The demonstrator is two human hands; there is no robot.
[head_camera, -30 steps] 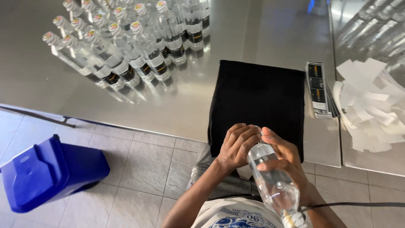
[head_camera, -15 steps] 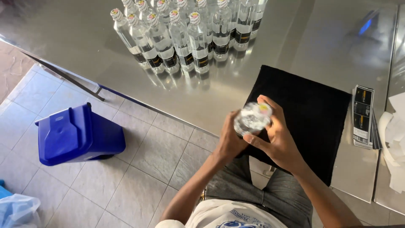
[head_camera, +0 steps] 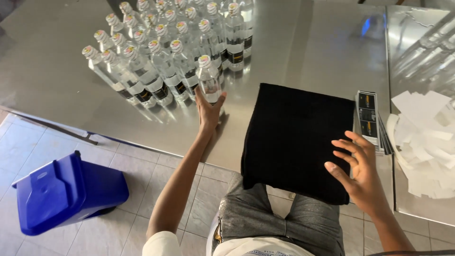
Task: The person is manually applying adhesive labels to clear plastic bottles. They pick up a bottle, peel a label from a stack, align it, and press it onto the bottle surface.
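Steel table [head_camera: 294,42] above tiled floor [head_camera: 137,185]

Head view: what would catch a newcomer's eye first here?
The cluster of clear capped bottles on the steel table, with the left hand gripping the nearest bottle at its edge. Next, the black cloth at the table's front, the right hand open above its corner.

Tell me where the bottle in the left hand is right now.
Head view, left of centre: the bottle stands on the steel table, held by the left hand, at the near edge of the bottle group.
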